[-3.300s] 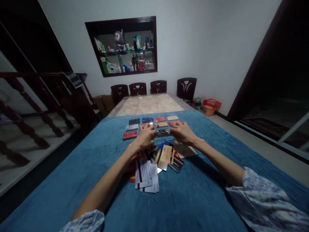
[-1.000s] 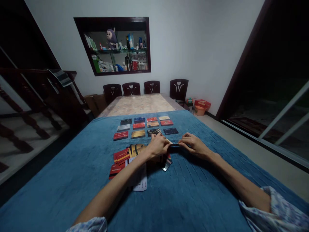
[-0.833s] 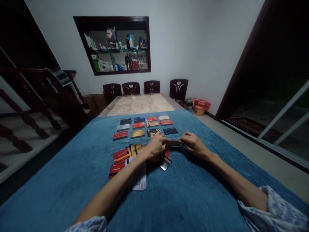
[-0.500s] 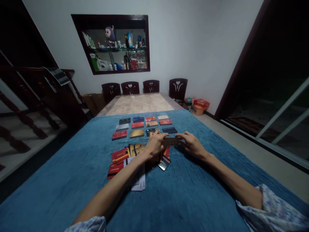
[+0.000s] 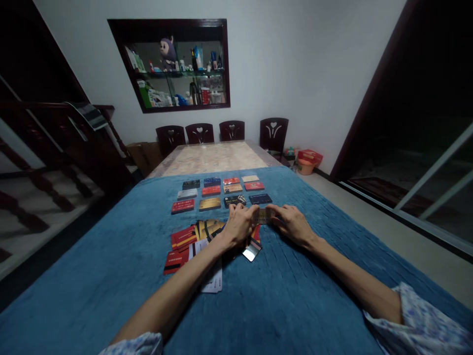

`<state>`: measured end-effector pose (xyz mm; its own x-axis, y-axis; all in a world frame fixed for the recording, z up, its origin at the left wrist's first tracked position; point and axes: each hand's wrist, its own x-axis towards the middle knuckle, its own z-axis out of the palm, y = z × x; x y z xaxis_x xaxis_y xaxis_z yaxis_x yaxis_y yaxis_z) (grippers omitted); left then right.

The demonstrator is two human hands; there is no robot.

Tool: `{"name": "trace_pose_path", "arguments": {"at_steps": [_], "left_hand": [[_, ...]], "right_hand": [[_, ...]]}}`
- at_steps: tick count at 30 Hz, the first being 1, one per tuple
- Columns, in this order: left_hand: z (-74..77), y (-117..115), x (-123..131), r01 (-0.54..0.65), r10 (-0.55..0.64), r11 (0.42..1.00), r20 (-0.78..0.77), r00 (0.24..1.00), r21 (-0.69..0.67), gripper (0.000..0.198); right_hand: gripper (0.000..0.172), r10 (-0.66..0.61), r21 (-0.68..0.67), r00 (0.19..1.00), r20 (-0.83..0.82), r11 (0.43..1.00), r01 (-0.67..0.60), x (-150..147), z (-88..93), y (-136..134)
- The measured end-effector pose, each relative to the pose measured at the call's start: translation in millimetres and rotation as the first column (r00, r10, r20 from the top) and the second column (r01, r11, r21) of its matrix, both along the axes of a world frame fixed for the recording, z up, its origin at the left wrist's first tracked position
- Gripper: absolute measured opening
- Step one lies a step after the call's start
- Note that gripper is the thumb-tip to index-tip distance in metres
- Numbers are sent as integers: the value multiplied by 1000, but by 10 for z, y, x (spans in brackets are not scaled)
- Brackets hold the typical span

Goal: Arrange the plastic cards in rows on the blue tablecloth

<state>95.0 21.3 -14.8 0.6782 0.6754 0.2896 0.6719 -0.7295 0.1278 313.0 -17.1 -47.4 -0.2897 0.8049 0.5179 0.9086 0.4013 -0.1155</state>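
Between my two hands a dark brownish card (image 5: 263, 216) is held up by its ends. My left hand (image 5: 240, 224) is closed on its left end, and my right hand (image 5: 291, 222) pinches the right end. Below my left hand and forearm lies a loose heap of cards: red cards (image 5: 177, 261), gold cards (image 5: 209, 228), white cards (image 5: 213, 282) and a silver card (image 5: 252, 250). My forearm hides part of this heap. Beyond my hands, rows of small card stacks include a red stack (image 5: 183, 205), a gold stack (image 5: 210, 204) and a dark blue stack (image 5: 260, 198).
A blue cloth (image 5: 121, 266) covers the near part of the table, with the bare tabletop (image 5: 218, 158) beyond. Several dark chairs (image 5: 273, 133) stand at the far end. A wall shelf (image 5: 173, 74) holds bottles and a plush toy.
My hands have drawn slightly closer together, and the card between them has tilted so that its face shows a lighter brown. The heap and the stacks stay in place.
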Motion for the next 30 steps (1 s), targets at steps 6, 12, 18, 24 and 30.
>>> {"name": "trace_pose_path", "arguments": {"at_steps": [6,12,18,24,30], "left_hand": [[0,-13,5,-34,35,999,45,998,-14,38],[40,-26,13,-43,50,997,112,993,-66,41],[65,-41,30,-50,59,997,137,989,-67,44],[102,-67,28,-44,44,999,79,996,-7,49],[94,-74,31,-45,44,998,10,999,49,56]], "right_hand": [[38,6,21,1000,6,1000,-6,-30,-22,4],[43,13,28,1000,19,1000,-14,-54,17,-9],[49,-23,66,997,78,998,18,-48,48,-6],[47,-35,110,996,76,994,26,-27,45,9],[52,-39,113,997,73,993,30,10,27,29]]}}
